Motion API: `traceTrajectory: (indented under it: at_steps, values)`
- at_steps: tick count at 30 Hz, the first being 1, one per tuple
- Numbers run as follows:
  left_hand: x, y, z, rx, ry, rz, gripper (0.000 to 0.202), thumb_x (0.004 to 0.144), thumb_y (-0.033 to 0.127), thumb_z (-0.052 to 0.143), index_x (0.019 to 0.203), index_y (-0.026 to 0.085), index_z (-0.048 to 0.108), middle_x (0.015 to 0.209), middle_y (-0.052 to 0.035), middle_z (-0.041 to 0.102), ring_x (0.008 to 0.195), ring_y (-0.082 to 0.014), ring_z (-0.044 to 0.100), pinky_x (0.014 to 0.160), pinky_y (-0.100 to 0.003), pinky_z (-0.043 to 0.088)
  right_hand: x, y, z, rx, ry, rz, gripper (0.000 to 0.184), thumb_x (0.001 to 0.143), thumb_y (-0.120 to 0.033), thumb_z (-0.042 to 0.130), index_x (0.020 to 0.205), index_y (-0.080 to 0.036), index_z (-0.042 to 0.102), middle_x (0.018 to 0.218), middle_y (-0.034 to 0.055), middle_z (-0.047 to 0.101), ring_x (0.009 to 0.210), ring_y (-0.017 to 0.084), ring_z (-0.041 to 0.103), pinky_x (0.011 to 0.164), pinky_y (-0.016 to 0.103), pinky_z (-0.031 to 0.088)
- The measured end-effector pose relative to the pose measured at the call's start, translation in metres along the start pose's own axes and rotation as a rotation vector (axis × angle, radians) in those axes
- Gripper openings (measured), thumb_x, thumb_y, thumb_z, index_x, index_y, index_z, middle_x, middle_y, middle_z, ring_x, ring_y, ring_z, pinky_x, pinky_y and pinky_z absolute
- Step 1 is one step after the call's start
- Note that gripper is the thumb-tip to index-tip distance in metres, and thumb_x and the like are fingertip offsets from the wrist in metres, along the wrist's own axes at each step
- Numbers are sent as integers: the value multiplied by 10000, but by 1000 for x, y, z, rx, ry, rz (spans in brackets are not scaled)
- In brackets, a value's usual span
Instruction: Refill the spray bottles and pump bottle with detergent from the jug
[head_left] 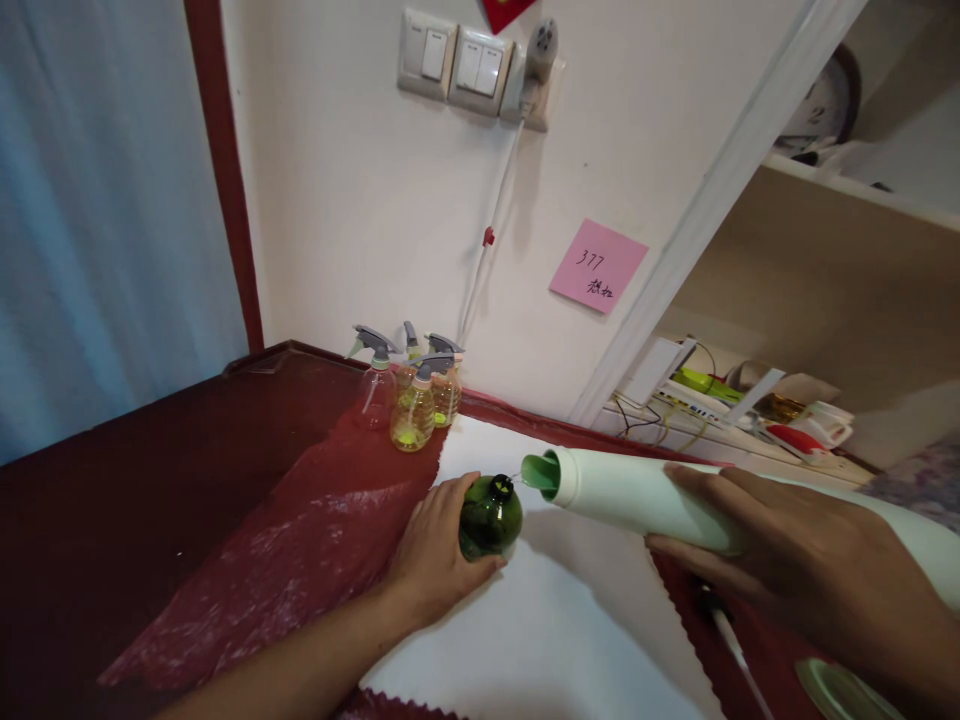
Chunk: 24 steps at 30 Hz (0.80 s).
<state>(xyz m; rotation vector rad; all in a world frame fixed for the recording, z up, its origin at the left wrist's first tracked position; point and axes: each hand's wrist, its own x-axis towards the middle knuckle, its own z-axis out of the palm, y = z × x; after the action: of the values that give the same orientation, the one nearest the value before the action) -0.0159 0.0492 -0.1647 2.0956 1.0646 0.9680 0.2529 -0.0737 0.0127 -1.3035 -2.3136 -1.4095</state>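
Note:
My left hand [442,540] is wrapped round a dark green bottle [491,520] with an open black neck, which rests on or just above the white sheet. In my right hand [780,560] is a pale green container with a long tubular neck [615,490], tilted so its spout points left. A thin clear stream runs from the spout to the bottle's neck. Below my right hand lies a black piece with a white tube [724,630], partly hidden. Beside it is a pale green round lid-like piece [832,690], cut off by the frame edge.
Several clear spray bottles [412,415] with grey heads stand against the wall. Clear plastic film [285,540] covers part of the dark red table [150,480]. A white cord [480,270] hangs from a wall socket. At the right is a shelf [862,190] with assorted items.

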Motion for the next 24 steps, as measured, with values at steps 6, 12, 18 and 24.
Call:
traceTrajectory:
  at_steps: [6,12,18,24]
  values:
    - [0,0,0,2,-2,-8,841,671,249,809,1419,186,428,1421,-164,575,1312,-360,530,1135,-567,391,0,0,0,2,4,-3,427,1074,-526,351,1060,-182,604,808,105,736,495,244,671,402,345,475]
    - [-1,2,-2,4,-8,-14,845,673,235,803,1424,193,417,1424,-164,569,1313,-354,526,1139,-569,385,1,0,0,1,14,-9,436,1069,-537,357,1052,-178,605,803,106,735,467,239,654,381,345,454]
    - [0,2,-1,4,-5,-18,845,665,240,805,1417,193,421,1420,-164,572,1312,-355,529,1136,-564,390,0,0,1,11,21,-5,433,1068,-537,354,1059,-180,600,774,97,724,452,241,647,367,343,445]
    - [0,-1,0,-1,15,-7,840,661,251,811,1412,221,435,1412,-149,587,1307,-356,541,1130,-566,398,-2,0,2,1,-12,9,438,1067,-548,344,1068,-191,599,811,99,729,504,249,677,395,348,478]
